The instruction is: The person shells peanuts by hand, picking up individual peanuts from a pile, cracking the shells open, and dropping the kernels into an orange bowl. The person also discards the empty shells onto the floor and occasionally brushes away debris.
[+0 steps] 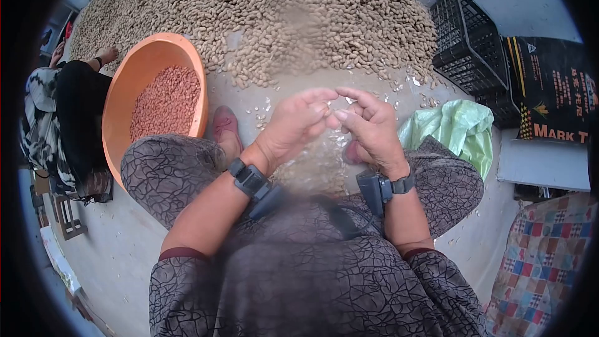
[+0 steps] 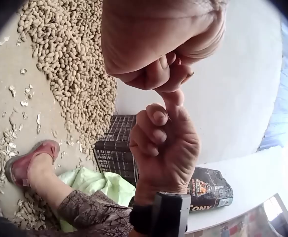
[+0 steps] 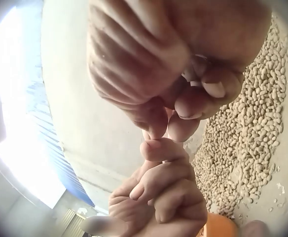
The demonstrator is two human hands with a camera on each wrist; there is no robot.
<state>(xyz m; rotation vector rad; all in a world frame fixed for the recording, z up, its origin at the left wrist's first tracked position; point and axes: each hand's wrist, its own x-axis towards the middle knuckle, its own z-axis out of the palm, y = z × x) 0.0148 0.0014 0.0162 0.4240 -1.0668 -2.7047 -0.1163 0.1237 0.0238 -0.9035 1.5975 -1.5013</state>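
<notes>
Both hands meet in front of the body in the head view. My left hand (image 1: 288,122) curls its fingers and holds a small peanut (image 1: 327,112) at the fingertips. In the left wrist view a brownish bit of peanut shell (image 2: 187,77) shows at those fingers. My right hand (image 1: 376,131) has its thumb and index finger against the left fingertips, pinching at the same peanut. The right wrist view shows its other fingers curled, with a pale sliver (image 3: 187,77) inside them. Most of the peanut is hidden by the fingers.
A heap of unshelled peanuts (image 1: 249,6) spreads along the wall. An orange basin (image 1: 118,100) with red kernels stands at left, beside another seated person (image 1: 68,112). At right are black crates (image 1: 471,43), a green sack (image 1: 462,128) and a black bag (image 1: 549,87). Shells litter the floor.
</notes>
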